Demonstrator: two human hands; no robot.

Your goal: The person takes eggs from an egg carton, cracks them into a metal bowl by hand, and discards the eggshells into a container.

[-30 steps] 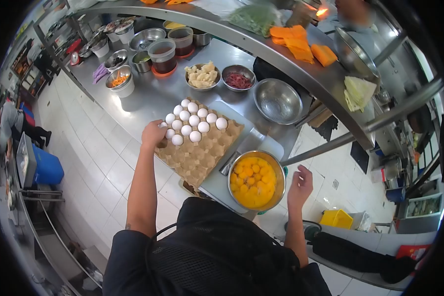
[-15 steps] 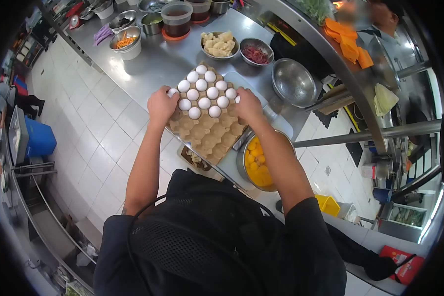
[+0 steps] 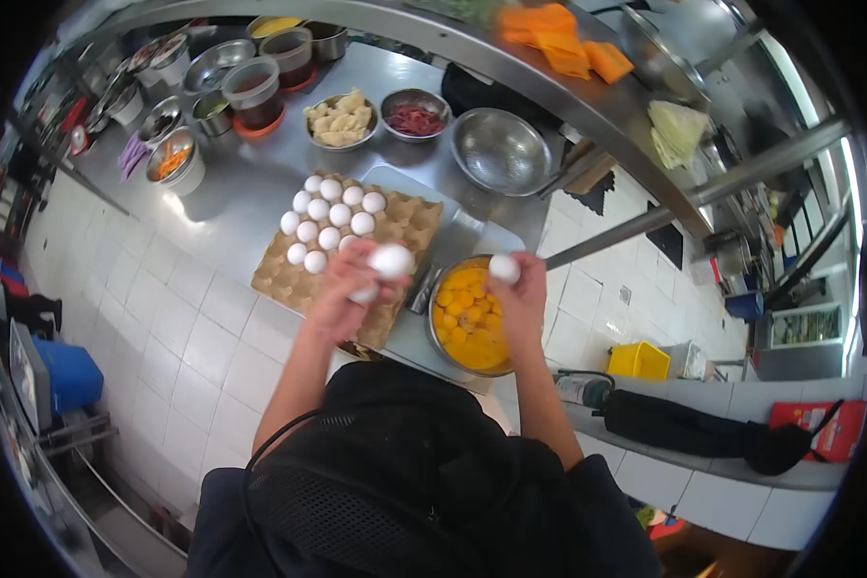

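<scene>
My left hand (image 3: 335, 297), blurred by motion, is closed round a white egg (image 3: 392, 261) at its fingertips, with a second white egg (image 3: 363, 292) lower in the fingers. Behind it, the cardboard egg tray (image 3: 409, 220) lies on the steel table, with rows of white eggs (image 3: 339, 214) in its left part and bare cups on its right. My right hand (image 3: 523, 299) grips another white egg (image 3: 503, 269) above the right rim of a metal bowl (image 3: 437, 332). Inside that bowl are many raw egg yolks (image 3: 464, 306) in egg liquid.
Behind the tray stand bowls of pale yellow chunks (image 3: 340, 119) and red shreds (image 3: 415, 121), and a metal strainer bowl (image 3: 503, 151). Tubs and pots line the back left. A steel rail (image 3: 694, 217) runs at right, and a shelf edge (image 3: 588, 96) crosses overhead.
Both hands have let go of the tray's sides and now hold eggs. The tray sits turned, its bare cups to the right. My right hand has come over the bowl; the view has shifted.
</scene>
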